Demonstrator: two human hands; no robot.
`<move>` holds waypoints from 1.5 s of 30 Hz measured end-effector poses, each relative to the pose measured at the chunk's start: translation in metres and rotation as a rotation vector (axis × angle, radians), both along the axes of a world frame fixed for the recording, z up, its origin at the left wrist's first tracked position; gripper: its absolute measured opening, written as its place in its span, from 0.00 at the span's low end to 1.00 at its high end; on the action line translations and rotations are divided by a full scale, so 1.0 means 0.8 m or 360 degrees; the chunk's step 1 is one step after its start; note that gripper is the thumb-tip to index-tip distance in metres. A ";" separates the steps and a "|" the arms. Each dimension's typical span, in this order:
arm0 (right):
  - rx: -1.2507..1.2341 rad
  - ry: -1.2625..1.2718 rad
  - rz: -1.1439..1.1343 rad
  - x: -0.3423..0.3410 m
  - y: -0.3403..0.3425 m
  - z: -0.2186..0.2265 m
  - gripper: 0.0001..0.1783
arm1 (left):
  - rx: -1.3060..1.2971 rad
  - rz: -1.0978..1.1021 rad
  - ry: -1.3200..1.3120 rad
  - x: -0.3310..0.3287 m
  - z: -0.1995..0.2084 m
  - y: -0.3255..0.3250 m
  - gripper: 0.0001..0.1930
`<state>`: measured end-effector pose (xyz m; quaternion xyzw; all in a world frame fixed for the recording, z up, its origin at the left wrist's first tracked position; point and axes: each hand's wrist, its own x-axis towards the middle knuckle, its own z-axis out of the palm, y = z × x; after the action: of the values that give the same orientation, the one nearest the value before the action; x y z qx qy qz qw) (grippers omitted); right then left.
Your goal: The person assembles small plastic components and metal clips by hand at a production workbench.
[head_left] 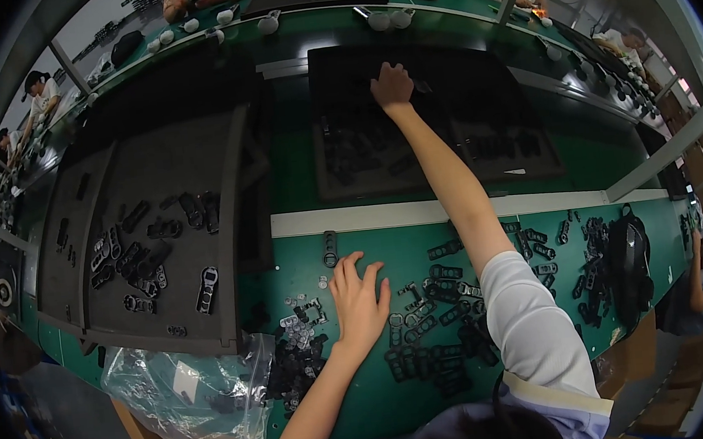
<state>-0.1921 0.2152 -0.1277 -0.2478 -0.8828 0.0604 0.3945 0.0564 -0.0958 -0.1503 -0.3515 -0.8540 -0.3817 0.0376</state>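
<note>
My left hand [359, 302] rests on the green tabletop with its fingers spread, holding nothing I can see. Just beyond its fingertips lies a black oblong plastic part [331, 248] with round openings. Small clear pieces [298, 333] are heaped beside my left wrist, along with small black pieces [292, 373]. My right arm stretches far forward, and my right hand [393, 87] is over the back of a dark tray [441, 179]. Its fingers are curled, and whatever they may hold is hidden. Many black plastic parts [424, 361] lie between my forearms.
A dark divided tray [170, 313] with black parts stands at left. Below it hangs a clear plastic bag [192, 404]. At right are more black parts [595, 272] and a black pouch-like object [629, 265]. A white rail [351, 218] crosses ahead. Co-workers sit across the line.
</note>
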 end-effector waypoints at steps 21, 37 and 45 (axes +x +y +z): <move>0.0244 0.0205 0.1855 0.336 -0.170 0.239 0.23 | 0.0161 -0.0335 0.0071 -0.005 -0.006 0.017 0.06; -0.0068 -0.0507 0.1437 0.603 -0.290 0.354 0.06 | 0.0118 -0.0605 0.0394 -0.009 0.016 0.067 0.13; -0.0307 -0.0342 0.1044 0.510 -0.161 0.025 0.15 | -0.0232 -0.0780 0.0217 -0.028 0.015 0.094 0.12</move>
<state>0.2156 0.0865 -0.1076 0.0078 -0.9421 0.2405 0.2338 0.0342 -0.0205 -0.1381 -0.5744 -0.7642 -0.2922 -0.0241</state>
